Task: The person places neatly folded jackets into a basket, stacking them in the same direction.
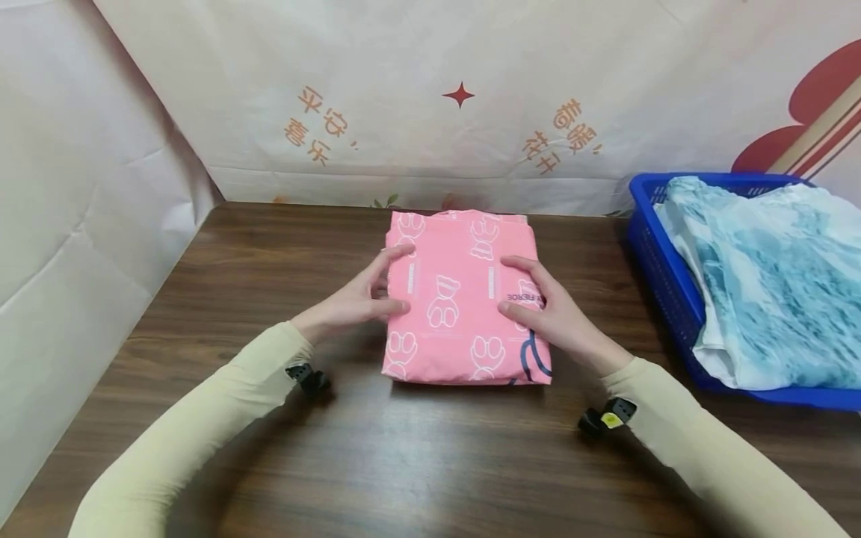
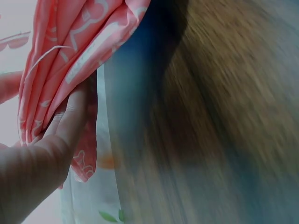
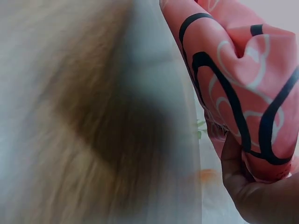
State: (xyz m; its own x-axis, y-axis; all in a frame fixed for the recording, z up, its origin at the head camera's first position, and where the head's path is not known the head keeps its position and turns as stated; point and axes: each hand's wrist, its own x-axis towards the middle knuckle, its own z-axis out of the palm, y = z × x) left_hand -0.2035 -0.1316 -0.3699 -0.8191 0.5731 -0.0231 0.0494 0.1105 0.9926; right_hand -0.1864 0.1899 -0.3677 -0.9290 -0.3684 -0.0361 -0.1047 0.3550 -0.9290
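A pink cloth, folded into a thick square and printed with white bear outlines, is between my two hands over the middle of the table. My left hand grips its left side, thumb and a finger on top. In the left wrist view, other fingers of that hand reach under the layered folds of the cloth. My right hand holds the right side, where dark lettering and dark blue curved lines show. Fingers of the right hand tuck beneath the cloth in the right wrist view.
A blue plastic basket stands at the right of the brown wooden table. Blue and white marbled cloth fills it and hangs over its near rim. A pale printed curtain hangs behind the table and along its left side.
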